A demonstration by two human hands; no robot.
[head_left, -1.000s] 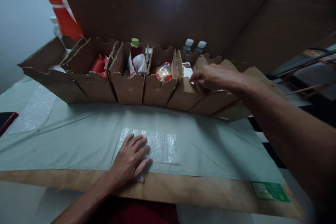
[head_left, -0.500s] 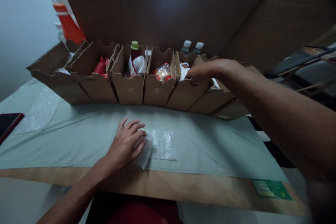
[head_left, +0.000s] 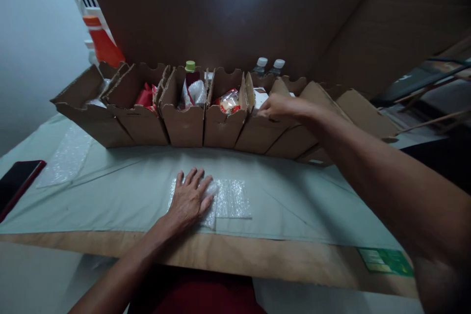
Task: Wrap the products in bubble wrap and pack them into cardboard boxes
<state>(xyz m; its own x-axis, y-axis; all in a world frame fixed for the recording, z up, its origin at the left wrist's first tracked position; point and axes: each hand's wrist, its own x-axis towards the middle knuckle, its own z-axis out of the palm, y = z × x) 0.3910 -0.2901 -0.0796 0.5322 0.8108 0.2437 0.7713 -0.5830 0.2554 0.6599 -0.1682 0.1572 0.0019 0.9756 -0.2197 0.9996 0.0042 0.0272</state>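
Observation:
My left hand (head_left: pixel 189 201) lies flat with fingers spread on a piece of clear bubble wrap (head_left: pixel 209 218). Another rectangular piece of bubble wrap (head_left: pixel 233 198) sits just right of it on the pale green cloth. My right hand (head_left: pixel 277 107) reaches into a cardboard bin (head_left: pixel 257 132), fifth from the left, its fingers curled together. Its fingertips are hidden inside the bin, so what they hold, if anything, does not show. A white box-like item (head_left: pixel 259 95) with a brown mark stands in that bin beside the fingers.
Other cardboard bins hold a red package (head_left: pixel 145 97), a green-capped bottle (head_left: pixel 190 66) and a clear-and-red packet (head_left: pixel 230 102). Two white-capped bottles (head_left: pixel 262 63) stand behind. A phone (head_left: pixel 20 184) and more bubble wrap (head_left: pixel 66 157) lie left. A tall cardboard panel (head_left: pixel 221 14) rises behind.
My left hand has flattened out, pressing the bubble wrap that was partly lifted under its fingers. My right hand has dipped slightly at the same bin. The view has shifted a little.

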